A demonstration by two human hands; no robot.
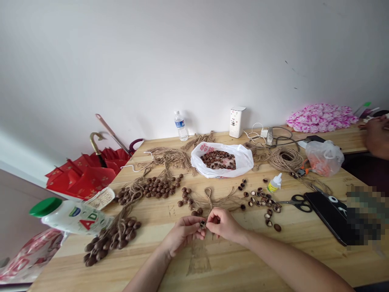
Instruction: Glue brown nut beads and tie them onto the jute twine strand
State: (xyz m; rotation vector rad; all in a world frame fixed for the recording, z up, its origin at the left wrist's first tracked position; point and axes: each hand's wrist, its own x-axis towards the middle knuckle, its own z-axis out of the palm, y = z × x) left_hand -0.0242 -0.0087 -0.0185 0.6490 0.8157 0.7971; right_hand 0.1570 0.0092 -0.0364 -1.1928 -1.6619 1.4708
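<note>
My left hand (182,235) and my right hand (224,224) meet near the table's front edge. Together they pinch a small brown nut shell (202,224) tied to jute twine (209,198) that runs away from me across the wooden table (231,259). Loose nut shells (263,202) lie to the right of my hands. Strung bunches of shells (158,187) and a darker bunch (109,240) lie to the left. A white plastic bag full of shells (221,160) sits beyond the twine.
Scissors (299,202), a small glue bottle (275,183), a twine coil (285,159) and a black case (330,215) lie right. A green-capped white bottle (71,217) lies left; water bottle (181,126) and white box (237,121) stand behind. Another person's hand (377,136) rests far right.
</note>
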